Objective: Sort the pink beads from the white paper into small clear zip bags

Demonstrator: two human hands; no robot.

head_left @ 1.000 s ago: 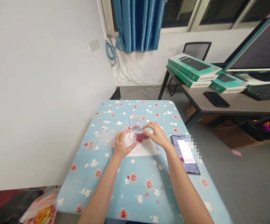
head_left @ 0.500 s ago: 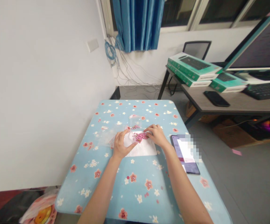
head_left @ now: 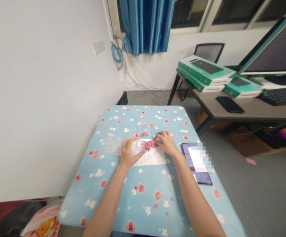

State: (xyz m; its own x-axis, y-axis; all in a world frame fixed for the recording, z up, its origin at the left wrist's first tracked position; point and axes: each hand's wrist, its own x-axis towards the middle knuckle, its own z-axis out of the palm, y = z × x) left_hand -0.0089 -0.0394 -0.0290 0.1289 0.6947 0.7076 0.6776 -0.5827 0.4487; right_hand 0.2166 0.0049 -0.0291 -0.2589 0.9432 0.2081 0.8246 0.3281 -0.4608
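Observation:
A pile of small pink beads (head_left: 149, 145) lies on a white sheet of paper (head_left: 154, 158) at the middle of the table. My left hand (head_left: 128, 154) rests at the paper's left side, thumb spread away from the fingers, with the thumb tip close to the beads. At the pile's right edge is my right hand (head_left: 166, 143), its fingers bent and drawn together at the beads. What its fingertips hold, if anything, is too small to see. Just behind the paper lies a small clear zip bag (head_left: 143, 127) with some pink beads inside.
Clear plastic bags (head_left: 113, 144) lie left of my left hand. A phone (head_left: 198, 176) with a lit screen sits at the right edge of the flowered table (head_left: 123, 204). Beyond stands a desk (head_left: 222, 112) with green keyboard boxes (head_left: 204, 72) and a monitor (head_left: 276, 46).
Both hands stay almost in place. My right fingers shift very slightly at the edge of the pile, and the beads look much the same.

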